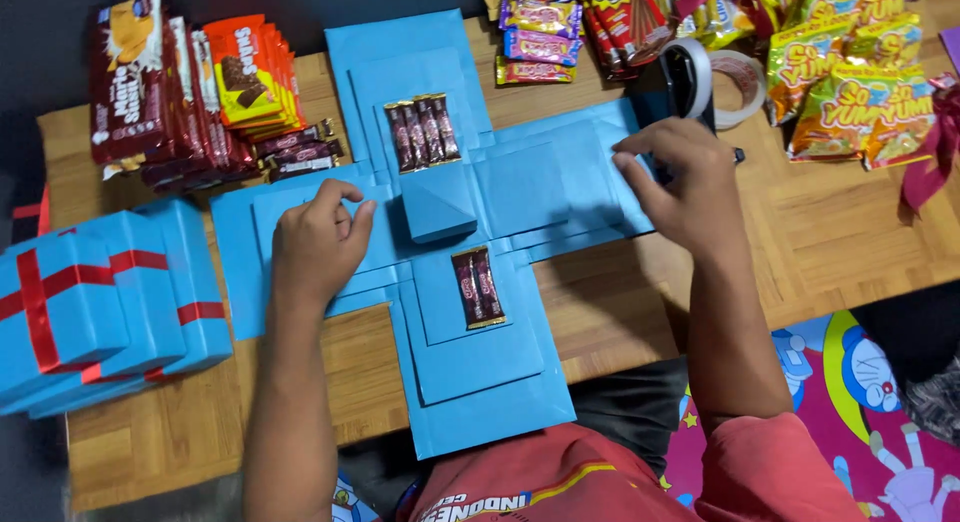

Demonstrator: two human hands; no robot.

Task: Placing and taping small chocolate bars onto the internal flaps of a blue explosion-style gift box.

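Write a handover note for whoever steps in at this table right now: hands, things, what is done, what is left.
Left hand: flat on the left flap of the unfolded blue paper box, holding nothing.
Right hand: on the right flap, by the tape roll; grip unclear.
Done: four brown bars on the far flap, two bars on the near flap.
Left: left and right flaps bare. Spare bars lie at far left; wrapped blue boxes stacked at left.

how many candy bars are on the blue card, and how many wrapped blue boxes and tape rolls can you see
candy bars on the blue card: 6
wrapped blue boxes: 3
tape rolls: 1
total: 10
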